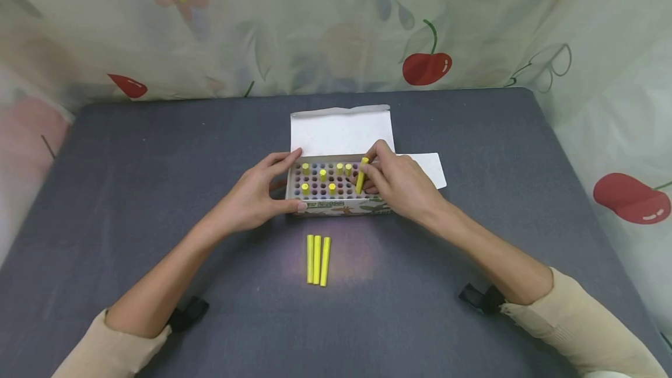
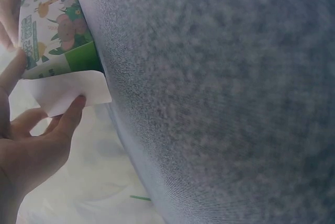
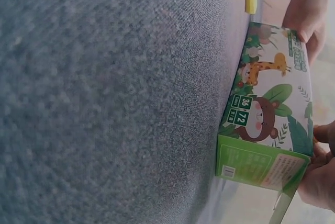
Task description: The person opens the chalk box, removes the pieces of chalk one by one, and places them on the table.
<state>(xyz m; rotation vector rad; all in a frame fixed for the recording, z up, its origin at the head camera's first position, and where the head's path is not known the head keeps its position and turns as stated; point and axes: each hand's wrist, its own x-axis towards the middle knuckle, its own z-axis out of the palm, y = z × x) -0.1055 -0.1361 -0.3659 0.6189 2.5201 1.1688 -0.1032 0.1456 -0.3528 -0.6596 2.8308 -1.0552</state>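
A cardboard box (image 1: 343,209) printed with animals stands on the table, its top opened back, with a holed white tray (image 1: 314,196) inside. My left hand (image 1: 257,197) grips the box's left end, thumb at the front edge and fingers toward the back corner; its fingers (image 2: 70,116) are by the white end flap (image 2: 68,90). In my right hand (image 1: 404,185), a yellow chalk stick (image 1: 361,175) is pinched upright over the tray's right part, its lower end at the holes. Several yellow chalk sticks (image 1: 322,175) stand in the tray.
Three yellow chalk sticks (image 1: 317,261) lie side by side in front of the box. The raised white lid (image 1: 341,133) is behind, and a white side flap (image 1: 430,169) sticks out right. A patterned curtain (image 1: 315,28) hangs beyond the dark table (image 1: 210,133).
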